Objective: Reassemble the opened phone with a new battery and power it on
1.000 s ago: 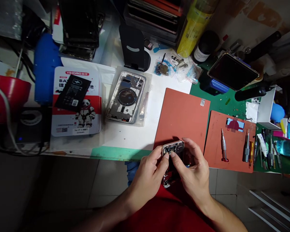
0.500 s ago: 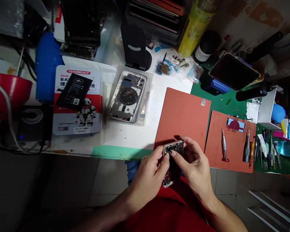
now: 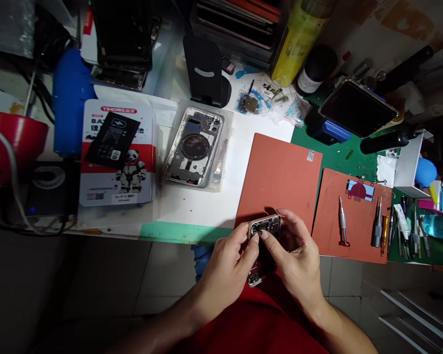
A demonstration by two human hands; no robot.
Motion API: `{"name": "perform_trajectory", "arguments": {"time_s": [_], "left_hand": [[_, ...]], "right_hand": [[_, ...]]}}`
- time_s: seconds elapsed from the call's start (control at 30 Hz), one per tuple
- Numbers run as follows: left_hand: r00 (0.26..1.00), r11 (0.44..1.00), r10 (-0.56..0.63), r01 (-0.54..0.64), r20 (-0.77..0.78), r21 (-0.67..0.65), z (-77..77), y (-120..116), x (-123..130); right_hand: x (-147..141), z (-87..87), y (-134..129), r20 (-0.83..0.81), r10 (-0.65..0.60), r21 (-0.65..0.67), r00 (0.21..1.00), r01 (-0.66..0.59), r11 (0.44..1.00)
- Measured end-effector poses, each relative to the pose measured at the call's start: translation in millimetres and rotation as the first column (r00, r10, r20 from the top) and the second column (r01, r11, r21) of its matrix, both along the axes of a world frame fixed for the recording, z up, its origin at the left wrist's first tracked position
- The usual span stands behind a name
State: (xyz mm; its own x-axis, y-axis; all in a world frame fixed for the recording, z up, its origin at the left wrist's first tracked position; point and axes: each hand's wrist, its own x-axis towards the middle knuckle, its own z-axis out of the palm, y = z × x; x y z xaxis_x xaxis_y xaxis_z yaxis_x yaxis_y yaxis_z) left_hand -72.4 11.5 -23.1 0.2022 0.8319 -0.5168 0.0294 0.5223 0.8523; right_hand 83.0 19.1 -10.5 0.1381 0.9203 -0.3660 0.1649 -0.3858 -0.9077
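Note:
An opened smartphone [image 3: 268, 258] with its inner parts bare is held tilted at the table's front edge, over my lap. My left hand [image 3: 227, 268] grips its left side, thumb on the upper part of the insides. From the right, my right hand [image 3: 299, 263] holds it, with the thumb pressing inside near the top and the fingers behind the frame. Both thumb tips nearly meet; what lies under them is hidden. Behind the phone is a brown-red work mat [image 3: 280, 172]. A second phone housing [image 3: 194, 147], also opened, lies to the left on a clear tray.
A phone battery [image 3: 112, 140] lies on a white-and-red battery package [image 3: 118, 189] at left. On the right mat [image 3: 327, 216] rest a screwdriver [image 3: 342, 221] and several other tools. A black stand [image 3: 205, 73], a yellow bottle [image 3: 293, 49] and a propped phone [image 3: 358, 108] stand behind.
Almost nothing differs. Both hands keep the same grip on the phone, with only a tiny shift in position; the view has drifted very slightly.

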Motion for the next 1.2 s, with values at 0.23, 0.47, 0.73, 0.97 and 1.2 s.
{"name": "perform_trajectory", "arguments": {"time_s": [0.23,0.47,0.73,0.97,1.2], "left_hand": [[1.000,1.000,0.004,-0.004,0.014,0.026,-0.1,0.1,0.5],[1.000,0.999,0.007,-0.007,0.017,0.039,-0.4,1.5,0.3],[1.000,0.999,0.006,-0.008,0.028,0.043,1.5,3.2,0.6],[1.000,0.999,0.003,-0.004,0.026,0.041,2.9,3.6,1.5],[0.999,0.999,-0.002,0.000,0.033,0.052,1.4,4.0,2.3]], "right_hand": [[1.1,0.1,-1.2,0.060,0.034,0.022,0.998,-0.035,0.999],[2.4,-2.0,-2.5,0.193,0.057,0.039,0.979,-0.066,0.997],[2.3,0.0,-1.8,0.196,0.046,0.063,0.979,-0.060,0.996],[3.6,0.3,-1.0,0.199,0.043,0.052,0.979,-0.054,0.997],[3.2,0.3,0.5,0.174,0.033,0.055,0.984,-0.043,0.998]]}}
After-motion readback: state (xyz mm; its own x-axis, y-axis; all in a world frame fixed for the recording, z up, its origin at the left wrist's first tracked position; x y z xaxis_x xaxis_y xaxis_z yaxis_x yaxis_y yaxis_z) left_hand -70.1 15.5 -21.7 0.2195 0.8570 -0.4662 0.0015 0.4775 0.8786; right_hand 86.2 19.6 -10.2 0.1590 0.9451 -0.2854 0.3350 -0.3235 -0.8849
